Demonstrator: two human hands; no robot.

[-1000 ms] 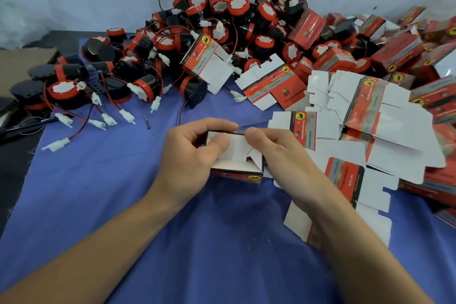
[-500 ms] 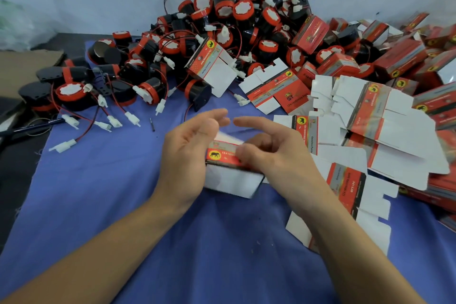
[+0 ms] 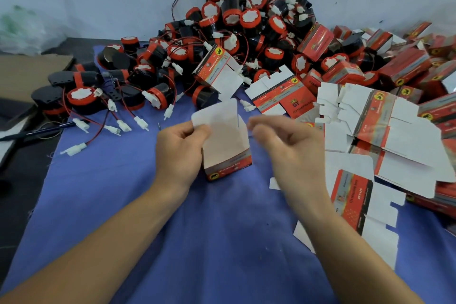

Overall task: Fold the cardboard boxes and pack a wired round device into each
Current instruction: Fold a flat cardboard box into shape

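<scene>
Gaping red-and-white box (image 3: pixel 228 153), white flap raised

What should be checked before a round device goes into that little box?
1. Box folded into shape: ok, it stands upright on the cloth.
2. Top open: ok, the flap stands up.
3. Box held steady: ok, the left hand pinches the flap.
4. Right hand free: ok, it holds nothing, though it is blurred.
5. Device close by: ok, one lies just behind the box.
6. Box bottom closed: cannot tell, it is hidden.
</scene>
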